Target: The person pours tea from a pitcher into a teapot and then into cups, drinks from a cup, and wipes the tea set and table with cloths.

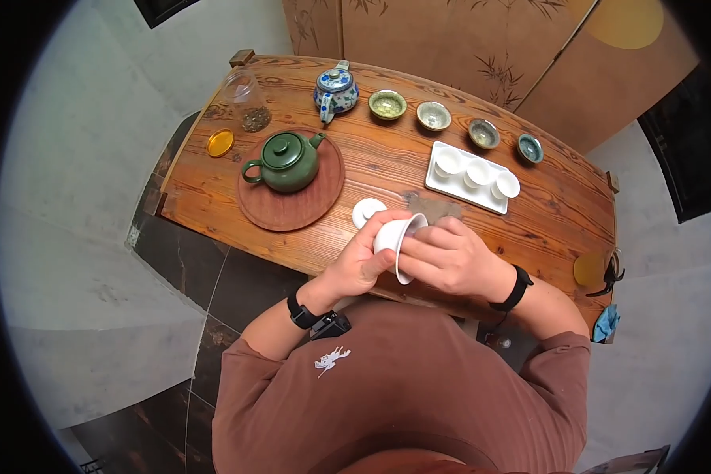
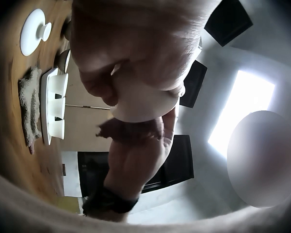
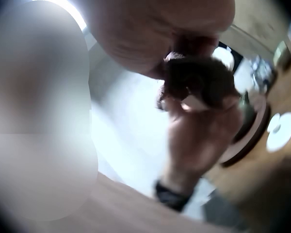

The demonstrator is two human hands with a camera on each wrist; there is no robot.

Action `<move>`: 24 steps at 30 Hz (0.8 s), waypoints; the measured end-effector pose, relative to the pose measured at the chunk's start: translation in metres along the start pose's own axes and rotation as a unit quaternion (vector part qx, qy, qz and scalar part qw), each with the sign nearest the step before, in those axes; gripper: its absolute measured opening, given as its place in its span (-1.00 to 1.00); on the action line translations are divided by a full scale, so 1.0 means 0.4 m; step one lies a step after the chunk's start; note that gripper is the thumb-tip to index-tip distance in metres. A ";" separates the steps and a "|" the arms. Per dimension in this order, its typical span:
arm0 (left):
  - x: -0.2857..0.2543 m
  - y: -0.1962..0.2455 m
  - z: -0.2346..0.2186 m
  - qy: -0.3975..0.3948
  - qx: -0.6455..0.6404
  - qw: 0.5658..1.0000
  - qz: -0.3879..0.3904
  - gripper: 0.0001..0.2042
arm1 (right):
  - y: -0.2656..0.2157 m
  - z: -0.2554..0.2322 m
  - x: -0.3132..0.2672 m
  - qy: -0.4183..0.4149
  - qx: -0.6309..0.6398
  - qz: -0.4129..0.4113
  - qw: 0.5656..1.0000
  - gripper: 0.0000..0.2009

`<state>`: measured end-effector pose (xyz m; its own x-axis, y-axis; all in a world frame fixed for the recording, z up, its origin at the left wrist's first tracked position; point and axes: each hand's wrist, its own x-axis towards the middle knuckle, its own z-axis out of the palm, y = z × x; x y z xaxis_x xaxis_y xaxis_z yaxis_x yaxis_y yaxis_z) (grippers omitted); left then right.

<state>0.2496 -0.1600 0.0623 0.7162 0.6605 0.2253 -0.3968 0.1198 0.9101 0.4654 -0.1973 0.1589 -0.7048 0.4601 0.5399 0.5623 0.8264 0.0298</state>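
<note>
My left hand [image 1: 359,261] grips a white bowl [image 1: 389,238] around its outside, tilted with its mouth facing right. The curled fingers of my right hand [image 1: 449,257] reach into that mouth. Dark, ragged-edged material, seemingly a cloth [image 3: 199,80], shows at the right fingers in the right wrist view, blurred and shadowed; most of it is hidden in the head view. In the left wrist view the bowl [image 2: 143,102] hangs beneath the left fingers. A white lid [image 1: 369,213] lies on the table just beyond the left hand.
A grey-brown cloth [image 1: 434,208] lies beyond the hands. Behind it are a white tray [image 1: 464,189] with three white cups, and several small glazed cups. To the left, a green teapot [image 1: 288,162] stands on a round board [image 1: 257,209]; a blue-and-white teapot [image 1: 336,91] stands farther back.
</note>
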 end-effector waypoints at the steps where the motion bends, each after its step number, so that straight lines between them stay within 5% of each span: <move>1: -0.005 0.000 0.008 0.006 -0.010 1.000 -0.020 -0.17 | 0.008 -0.002 -0.001 -0.022 -0.014 -0.019 0.999 -0.79; 6: -0.009 0.010 0.011 0.013 -0.013 1.000 0.001 -0.24 | -0.019 -0.031 0.016 -0.140 0.031 0.049 0.989 -0.80; 9: -0.012 0.015 0.014 0.013 -0.002 1.000 -0.007 -0.21 | -0.014 -0.021 0.010 -0.135 0.212 0.120 0.960 -0.82; 12: -0.007 0.000 0.013 0.018 0.012 1.000 0.020 -0.19 | -0.015 -0.044 0.014 -0.178 0.429 0.259 0.847 -0.80; 15: -0.001 -0.001 0.019 0.047 -0.016 0.998 0.039 -0.19 | -0.032 -0.055 0.017 -0.132 0.533 0.334 0.766 -0.78; 18: 0.007 -0.001 0.021 0.072 -0.087 0.993 0.027 -0.22 | -0.045 -0.010 0.004 0.012 0.402 0.220 0.889 -0.77; 20: 0.011 -0.001 0.012 0.078 -0.127 0.989 0.007 -0.26 | -0.038 -0.009 0.000 0.033 0.269 0.125 0.954 -0.78; 24: 0.002 0.000 0.015 0.045 -0.141 0.989 -0.023 -0.37 | -0.014 -0.011 0.011 0.061 0.053 -0.063 0.995 -0.77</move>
<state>0.2535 -0.1639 0.0646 0.6882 0.7116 0.1414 -0.5183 0.3458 0.7822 0.4609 -0.2015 0.1648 -0.7048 0.3136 0.6363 0.4205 0.9071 0.0186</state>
